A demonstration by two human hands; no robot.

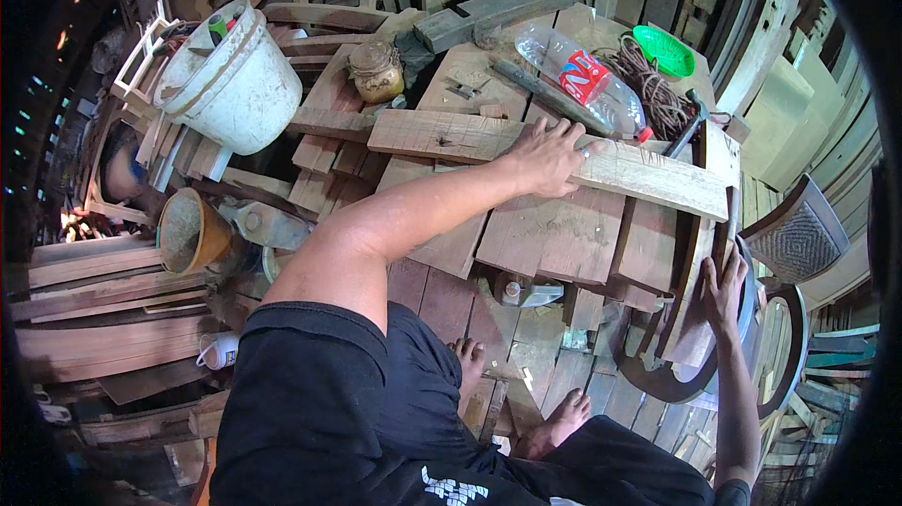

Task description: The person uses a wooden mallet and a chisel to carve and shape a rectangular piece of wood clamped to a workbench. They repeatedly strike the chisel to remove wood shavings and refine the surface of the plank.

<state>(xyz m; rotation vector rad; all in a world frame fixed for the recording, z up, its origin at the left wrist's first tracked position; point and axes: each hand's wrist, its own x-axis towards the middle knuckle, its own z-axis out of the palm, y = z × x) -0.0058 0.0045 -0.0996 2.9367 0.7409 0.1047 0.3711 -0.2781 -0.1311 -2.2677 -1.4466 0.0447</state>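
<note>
A long pale wooden plank (451, 136) lies across the bench, its right end near a narrow upright wooden piece (696, 271). My left hand (550, 158) is wrapped over the plank near its middle, pressing it from above, with a ring on one finger. Lower on the right, my right hand (724, 292) is closed around the edge of the upright piece, beside a thin dark bar (733, 210). Part of that grip is hidden. Behind the plank lie a clear plastic bottle (625, 104) with a red label and a hammer (692, 121).
Wide boards (550, 233) form the bench top. A coil of brown rope (641, 74), a green bowl (664, 50) and a glass jar (376, 72) stand at the back. A white bucket (230, 83) is at left. Curved dark chair parts (799, 346) are at right.
</note>
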